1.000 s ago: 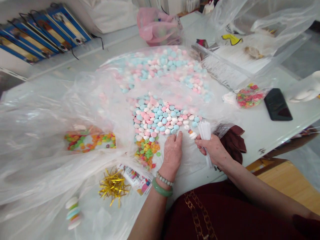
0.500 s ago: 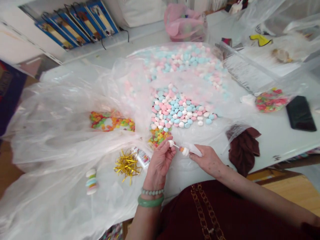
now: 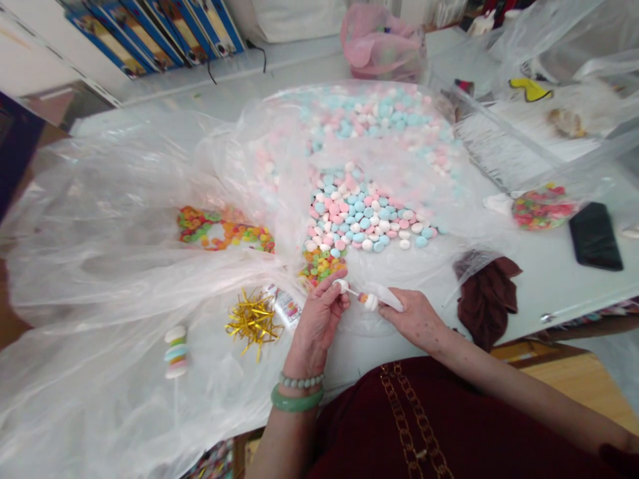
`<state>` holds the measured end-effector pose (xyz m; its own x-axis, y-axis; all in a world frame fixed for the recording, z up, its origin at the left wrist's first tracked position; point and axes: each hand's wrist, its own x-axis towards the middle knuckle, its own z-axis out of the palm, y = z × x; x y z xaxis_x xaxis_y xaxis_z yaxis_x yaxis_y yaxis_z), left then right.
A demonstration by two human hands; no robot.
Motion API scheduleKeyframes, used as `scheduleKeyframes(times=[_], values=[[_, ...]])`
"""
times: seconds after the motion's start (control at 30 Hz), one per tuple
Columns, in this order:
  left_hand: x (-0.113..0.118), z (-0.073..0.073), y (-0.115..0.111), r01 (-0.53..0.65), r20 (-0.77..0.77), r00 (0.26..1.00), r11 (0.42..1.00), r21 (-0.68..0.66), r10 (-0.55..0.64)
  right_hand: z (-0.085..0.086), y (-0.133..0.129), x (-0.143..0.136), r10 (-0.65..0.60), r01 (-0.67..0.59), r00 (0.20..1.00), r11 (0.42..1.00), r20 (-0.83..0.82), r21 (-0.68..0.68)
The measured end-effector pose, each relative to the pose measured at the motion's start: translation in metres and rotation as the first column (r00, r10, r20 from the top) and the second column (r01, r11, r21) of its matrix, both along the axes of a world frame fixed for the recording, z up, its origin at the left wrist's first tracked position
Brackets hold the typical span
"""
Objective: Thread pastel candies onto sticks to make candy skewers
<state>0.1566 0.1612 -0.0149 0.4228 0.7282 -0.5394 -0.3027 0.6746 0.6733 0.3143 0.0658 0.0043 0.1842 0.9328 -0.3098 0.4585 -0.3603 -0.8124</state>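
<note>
My left hand [image 3: 322, 313], with green bracelets at the wrist, pinches a white candy [image 3: 341, 286] on the tip of a thin white stick. On that stick, nearer my right hand [image 3: 412, 319], sit an orange piece and a white candy [image 3: 370, 302]. My right hand is closed on the stick's other end, where a white strip [image 3: 391, 297] lies along the fingers. Just beyond my left hand are small ring candies [image 3: 322, 265] in clear plastic. Behind them spreads a heap of pink, blue and white candies [image 3: 367, 216].
Gold twist ties [image 3: 253, 322] lie beside a small white packet [image 3: 286, 307]. A candy stick [image 3: 176, 352] rests on plastic at the left. On the right are a brown cloth [image 3: 486, 299], a black phone [image 3: 596, 236] and a bag of ring candies [image 3: 544, 207].
The view has shifted slightly, so the table's things appear a little displaced. Both hands keep nearly the same hold on the stick and candy.
</note>
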Motion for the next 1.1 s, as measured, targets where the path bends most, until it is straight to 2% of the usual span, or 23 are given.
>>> scheduleKeyframes(times=[0.2,0.37,0.47,0.6,0.7,0.83,0.93,1.03,1.1], values=[[0.001,0.001,0.000,0.047,-0.064,0.997,0.998,0.032,-0.045,-0.002,0.002,0.002,0.025,-0.024,0.998,0.999,0.058,-0.023],[0.007,-0.003,-0.007,0.145,-0.250,0.964,0.972,0.186,-0.096,-0.008,0.001,-0.003,0.060,-0.061,0.985,0.998,0.162,-0.002],[0.013,-0.007,-0.016,0.195,-0.395,0.916,0.937,0.289,-0.069,-0.012,0.000,-0.008,0.059,-0.064,0.976,0.998,0.212,0.017],[0.022,-0.010,-0.031,0.270,-0.632,0.768,0.845,0.462,0.101,-0.014,-0.001,-0.012,0.060,-0.063,0.967,0.998,0.249,0.006],[0.026,-0.011,-0.041,0.346,-0.715,0.657,0.748,0.567,0.238,-0.013,-0.001,-0.013,0.037,-0.036,0.969,0.999,0.243,-0.010],[0.029,-0.014,-0.048,0.450,-0.738,0.623,0.653,0.609,0.259,-0.015,0.002,-0.017,0.041,-0.034,0.978,0.999,0.204,-0.037],[0.033,-0.013,-0.048,0.507,-0.767,0.607,0.643,0.575,0.207,-0.020,0.006,-0.021,0.035,-0.028,0.981,0.999,0.190,-0.037],[0.037,-0.010,-0.047,0.535,-0.794,0.588,0.660,0.527,0.157,-0.023,0.010,-0.022,0.004,-0.003,0.978,1.000,0.208,-0.004],[0.037,-0.008,-0.047,0.518,-0.784,0.606,0.682,0.517,0.134,-0.023,0.012,-0.019,0.002,-0.003,0.976,1.000,0.216,0.006]])
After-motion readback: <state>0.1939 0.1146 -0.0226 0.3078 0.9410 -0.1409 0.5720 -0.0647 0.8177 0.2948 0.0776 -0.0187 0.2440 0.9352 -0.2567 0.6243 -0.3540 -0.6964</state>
